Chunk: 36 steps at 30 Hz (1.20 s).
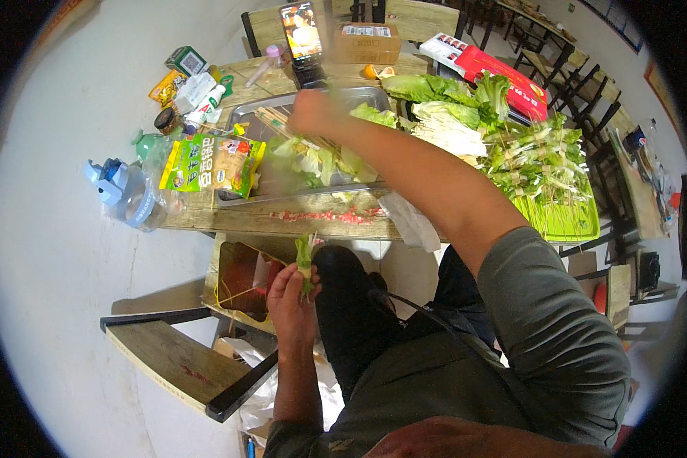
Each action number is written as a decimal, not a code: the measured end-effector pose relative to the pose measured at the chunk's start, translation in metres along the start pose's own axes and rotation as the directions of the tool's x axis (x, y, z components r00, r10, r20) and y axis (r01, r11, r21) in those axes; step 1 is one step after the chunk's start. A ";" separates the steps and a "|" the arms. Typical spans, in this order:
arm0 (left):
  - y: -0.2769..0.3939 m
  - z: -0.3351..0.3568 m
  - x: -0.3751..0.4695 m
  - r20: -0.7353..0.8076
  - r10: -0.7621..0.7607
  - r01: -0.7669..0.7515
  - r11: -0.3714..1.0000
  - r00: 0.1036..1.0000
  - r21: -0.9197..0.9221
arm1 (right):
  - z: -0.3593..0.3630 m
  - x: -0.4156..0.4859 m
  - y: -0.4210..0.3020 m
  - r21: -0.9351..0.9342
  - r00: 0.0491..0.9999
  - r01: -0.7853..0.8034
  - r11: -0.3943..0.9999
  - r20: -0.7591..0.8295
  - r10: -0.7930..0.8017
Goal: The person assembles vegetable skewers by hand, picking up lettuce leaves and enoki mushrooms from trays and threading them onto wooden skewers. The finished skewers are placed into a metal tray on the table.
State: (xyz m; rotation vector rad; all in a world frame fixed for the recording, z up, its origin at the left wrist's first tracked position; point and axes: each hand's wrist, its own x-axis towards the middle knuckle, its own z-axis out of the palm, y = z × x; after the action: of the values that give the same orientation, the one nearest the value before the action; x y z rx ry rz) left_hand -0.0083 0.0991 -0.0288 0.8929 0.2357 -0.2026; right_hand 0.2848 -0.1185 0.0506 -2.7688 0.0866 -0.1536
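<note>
My left hand [293, 292] holds a small bundle of lettuce and enoki [303, 257], wrapped in a pale yellowish band, near the table's front edge. My right hand [315, 113] reaches across the metal tray [246, 197] and is blurred. Bamboo skewers [272, 117] lie right by it, sticking out on its left side; whether the fingers grip any is hidden. Below that hand, loose lettuce pieces [315, 163] rest in the tray. Right of my forearm are lettuce leaves [429, 89], a pile of enoki mushrooms [446, 134] and skewered lettuce rolls [544, 154] heaped on a green tray [587, 226].
At left are a snack bag [212, 163], a plastic water bottle [129, 197] and a jar [166, 120]. A lit phone [302, 34] stands behind the tray beside a cardboard box [366, 43]. Red-and-white scraps [332, 216] line the front edge. A wooden chair [172, 355] stands lower left.
</note>
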 end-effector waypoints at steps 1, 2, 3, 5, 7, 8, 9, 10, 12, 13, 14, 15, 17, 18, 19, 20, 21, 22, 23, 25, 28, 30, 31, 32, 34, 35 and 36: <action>0.001 0.002 -0.002 -0.002 0.004 -0.004 1.000 1.000 0.000 | -0.004 0.000 0.000 0.042 0.997 0.040 0.998 -0.068 -0.037; 0.002 0.004 -0.003 -0.003 0.008 -0.008 1.000 1.000 0.000 | -0.008 0.000 0.000 0.080 0.988 0.081 0.994 -0.137 -0.069; 0.003 0.006 -0.004 -0.012 0.010 -0.010 1.000 1.000 0.006 | -0.014 -0.001 -0.001 0.118 0.973 0.126 0.985 -0.209 -0.099; 0.004 0.009 -0.006 -0.027 0.014 -0.014 1.000 1.000 0.017 | -0.029 -0.001 -0.008 0.160 0.918 0.200 0.967 -0.375 -0.127; 0.005 0.011 -0.006 -0.002 0.025 -0.025 1.000 1.000 0.007 | -0.050 -0.004 -0.017 0.214 0.846 0.282 0.935 -0.515 -0.137; 0.005 0.011 -0.006 0.010 0.031 -0.031 1.000 0.999 0.002 | -0.061 -0.005 -0.022 0.249 0.809 0.327 0.911 -0.573 -0.134; 0.004 0.012 -0.006 0.015 0.034 -0.035 0.999 0.999 0.007 | -0.076 -0.009 -0.026 0.276 0.766 0.374 0.885 -0.630 -0.127; 0.003 0.012 -0.005 0.017 0.040 -0.040 0.999 0.999 0.012 | -0.091 -0.016 -0.030 0.307 0.723 0.425 0.852 -0.682 -0.114; 0.003 0.016 -0.007 0.013 0.045 -0.046 0.998 0.999 0.032 | -0.122 -0.035 -0.030 0.351 0.626 0.526 0.775 -0.776 -0.074; 0.003 0.018 -0.008 -0.001 0.048 -0.048 0.998 0.999 0.043 | -0.133 -0.046 -0.030 0.380 0.583 0.579 0.721 -0.812 -0.041; 0.003 0.021 -0.010 -0.015 0.051 -0.050 0.997 0.999 0.054 | -0.143 -0.059 -0.028 0.402 0.539 0.631 0.663 -0.842 -0.003; 0.002 0.021 -0.010 -0.026 0.070 -0.068 0.995 0.997 0.071 | -0.150 -0.075 -0.022 0.416 0.496 0.681 0.603 -0.867 0.038; 0.001 0.021 -0.010 -0.060 0.111 -0.104 0.988 0.992 0.111 | -0.152 -0.115 -0.006 0.550 0.639 0.671 0.497 -0.769 -0.012; 0.002 0.022 -0.010 -0.066 0.133 -0.122 0.982 0.989 0.146 | -0.151 -0.144 0.003 0.618 0.724 0.614 0.491 -0.689 -0.039; 0.004 0.025 -0.008 -0.066 0.153 -0.139 0.974 0.986 0.182 | -0.149 -0.174 0.014 0.677 0.797 0.549 0.490 -0.601 -0.062; 0.007 0.029 -0.006 -0.066 0.176 -0.158 0.963 0.982 0.218 | -0.146 -0.199 0.026 0.741 0.889 0.429 0.516 -0.448 -0.096; 0.009 0.031 -0.004 -0.056 0.181 -0.166 0.964 0.982 0.206 | -0.139 -0.222 0.037 0.782 0.952 0.300 0.546 -0.279 -0.124; 0.010 0.036 -0.001 -0.040 0.182 -0.171 0.966 0.983 0.192 | -0.133 -0.246 0.045 0.848 0.983 0.180 0.499 -0.168 -0.070; 0.012 0.041 0.001 -0.029 0.186 -0.178 0.967 0.982 0.180 | -0.126 -0.265 0.052 0.897 0.998 0.056 0.438 -0.048 -0.030; 0.012 0.053 0.004 -0.021 0.189 -0.183 0.969 0.982 0.168 | -0.113 -0.290 0.068 0.948 0.998 -0.017 0.319 0.033 -0.045; 0.012 0.086 0.003 0.013 0.193 -0.193 0.968 0.981 0.160 | -0.108 -0.312 0.078 0.973 0.993 -0.111 0.203 0.115 -0.011; 0.008 0.100 0.004 0.087 0.183 -0.194 0.970 0.979 0.143 | -0.110 -0.323 0.078 0.977 0.990 -0.142 0.161 0.143 0.005; 0.006 0.107 0.003 0.125 0.178 -0.194 0.971 0.976 0.139 | -0.112 -0.327 0.079 0.978 0.989 -0.149 0.146 0.150 0.003; 0.004 0.116 0.002 0.163 0.172 -0.195 0.972 0.972 0.135 | -0.113 -0.331 0.079 0.979 0.988 -0.156 0.131 0.157 0.001; -0.003 0.130 0.005 0.230 0.170 -0.201 0.972 0.958 0.119 | -0.114 -0.335 0.084 0.981 0.987 -0.158 0.113 0.159 -0.002; -0.005 0.135 0.007 0.256 0.171 -0.205 0.972 0.951 0.112 | -0.114 -0.337 0.086 0.981 0.987 -0.159 0.107 0.160 -0.002; -0.009 0.140 0.008 0.281 0.170 -0.206 0.973 0.945 0.104 | -0.113 -0.339 0.088 0.982 0.987 -0.162 0.102 0.163 0.000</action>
State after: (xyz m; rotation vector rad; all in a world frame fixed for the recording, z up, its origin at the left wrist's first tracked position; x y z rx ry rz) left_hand 0.0136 -0.0172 0.0471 1.0018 -0.1195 -0.1605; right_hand -0.0681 -0.2139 0.0915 -1.3013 0.0620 0.0189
